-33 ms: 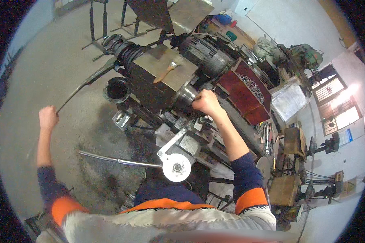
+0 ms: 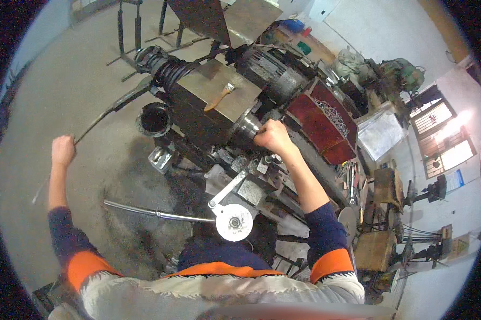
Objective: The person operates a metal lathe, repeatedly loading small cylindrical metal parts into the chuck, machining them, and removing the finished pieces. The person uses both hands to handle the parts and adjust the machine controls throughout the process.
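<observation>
Left hand (image 2: 63, 149): I have it fisted, far out to my left.
Left forearm (image 2: 58, 186): bare, pointing ahead, elbow bent and held wide.
Right hand (image 2: 274, 137): I see curled fingers, tips hidden from my view.
Right forearm (image 2: 307, 181): bare, extended forward and slanting inward.

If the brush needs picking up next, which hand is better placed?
Probably the right hand: at the shiny metal cylinder, it looks nearer the brush. The left hand is farther away, gripping the long lever.
</observation>
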The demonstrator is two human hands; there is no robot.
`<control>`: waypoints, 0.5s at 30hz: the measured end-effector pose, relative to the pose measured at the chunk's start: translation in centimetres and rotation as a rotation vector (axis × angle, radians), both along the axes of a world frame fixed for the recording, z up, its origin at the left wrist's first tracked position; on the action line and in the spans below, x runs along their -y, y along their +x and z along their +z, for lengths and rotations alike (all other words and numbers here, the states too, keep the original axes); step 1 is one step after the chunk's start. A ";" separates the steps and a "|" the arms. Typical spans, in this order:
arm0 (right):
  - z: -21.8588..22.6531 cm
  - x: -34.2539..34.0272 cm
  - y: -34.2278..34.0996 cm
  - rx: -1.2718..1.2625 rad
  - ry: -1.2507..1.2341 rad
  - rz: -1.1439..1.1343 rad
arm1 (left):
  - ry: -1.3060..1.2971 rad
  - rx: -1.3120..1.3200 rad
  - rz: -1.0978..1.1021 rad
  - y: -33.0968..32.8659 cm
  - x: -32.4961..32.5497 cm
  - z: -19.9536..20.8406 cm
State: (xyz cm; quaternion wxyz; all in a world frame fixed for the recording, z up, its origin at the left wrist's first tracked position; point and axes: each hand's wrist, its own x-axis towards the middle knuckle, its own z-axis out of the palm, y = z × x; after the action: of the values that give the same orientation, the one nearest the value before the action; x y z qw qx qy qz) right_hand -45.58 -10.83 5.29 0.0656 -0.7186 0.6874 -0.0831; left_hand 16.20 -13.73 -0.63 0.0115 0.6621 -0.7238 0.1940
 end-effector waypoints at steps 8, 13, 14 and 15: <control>0.8 -1.6 -0.8 0.026 0.031 0.055 | 0.173 -0.118 0.204 -2.0 3.1 -0.3; 3.8 -7.9 -5.9 0.181 -0.364 0.145 | -0.538 -0.473 -0.373 -14.2 2.6 0.0; 3.8 -9.4 -7.4 0.221 -0.386 0.082 | -0.302 -0.630 -0.278 -15.4 2.9 -1.1; 3.7 -11.1 -8.8 0.253 -0.407 0.016 | -0.058 -0.779 -0.176 -17.0 3.5 -3.2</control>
State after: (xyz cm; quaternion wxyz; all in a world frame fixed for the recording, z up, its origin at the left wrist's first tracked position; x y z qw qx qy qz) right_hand -54.37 0.27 8.97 0.0057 -0.7063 0.6371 -0.3086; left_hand -0.83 -17.27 -3.87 0.3204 0.6209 -0.7135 -0.0531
